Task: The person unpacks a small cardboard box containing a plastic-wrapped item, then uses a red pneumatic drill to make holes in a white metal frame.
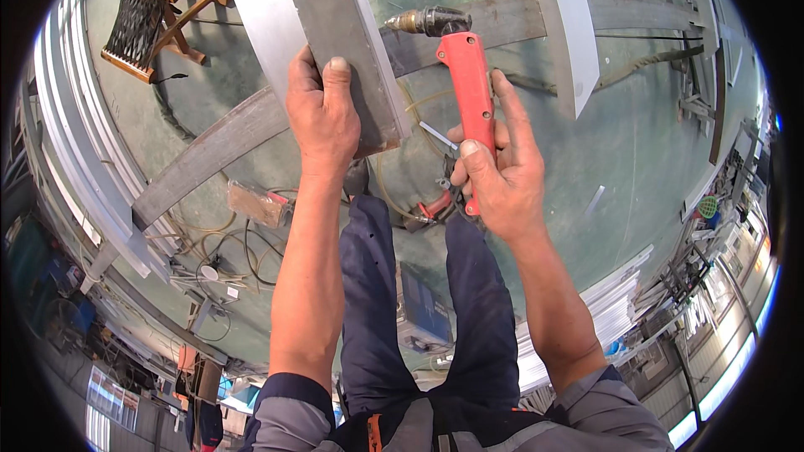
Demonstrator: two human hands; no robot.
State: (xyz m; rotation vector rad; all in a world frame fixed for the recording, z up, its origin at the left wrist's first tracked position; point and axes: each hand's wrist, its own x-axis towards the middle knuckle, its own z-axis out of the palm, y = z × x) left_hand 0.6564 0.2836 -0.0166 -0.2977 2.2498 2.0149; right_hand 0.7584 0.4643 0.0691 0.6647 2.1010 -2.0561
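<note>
My left hand point(325, 109) is closed round the near edge of a flat grey metal plate point(339, 33), thumb on top. The plate lies along a wide silver metal profile point(260, 8), near its right edge. In my right hand point(507, 176) is a torch point(471, 84) with a red handle, a dark head and a brass-coloured nozzle pointing left. The thumb and lower fingers grip the handle, while the index finger stretches along its side. The nozzle is apart from the plate, just to its right.
A long grey beam point(213, 151) crosses beneath the profile. A second silver profile point(569, 33) stands to the right. At the left is a folding stool point(155, 29). Hoses, cables and a red-handled tool point(434, 203) lie by my feet; a blue-grey box point(423, 310) sits behind.
</note>
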